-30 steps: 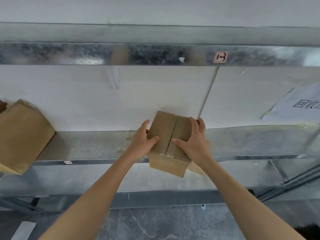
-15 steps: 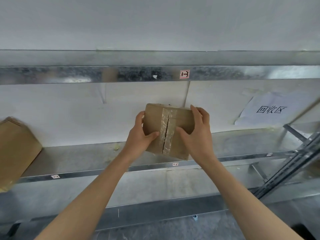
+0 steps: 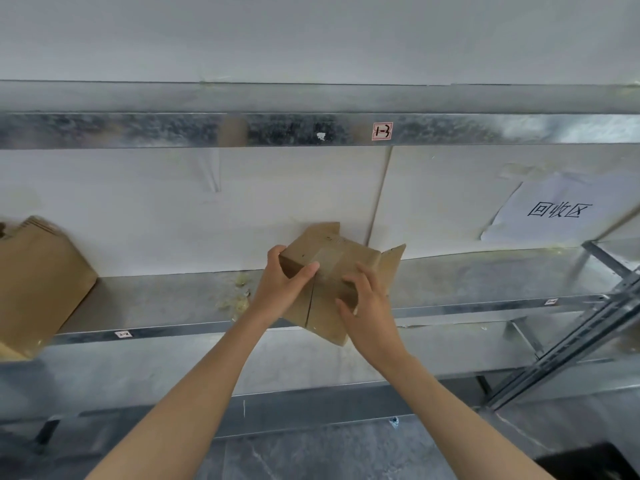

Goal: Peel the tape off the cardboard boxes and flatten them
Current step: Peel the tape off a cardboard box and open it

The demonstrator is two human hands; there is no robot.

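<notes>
Box (image 3: pixel 360 258) tilts above the shelf (image 3: pixel 485 282) edge, far flaps (image 3: pixel 393 261) now showing where half a second ago it faced square-on. Left hand (image 3: pixel 280 289) clamps its side, right hand (image 3: pixel 370 313) curls on the near corner; tape (image 3: pixel 329 265) still on, so peeling looks next.

A storeroom: galvanized metal shelving (image 3: pixel 311 129) with numbered labels (image 3: pixel 382 131).

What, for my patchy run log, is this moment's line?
left hand: grips box; right hand: grips box; box: held, far flaps open
</notes>
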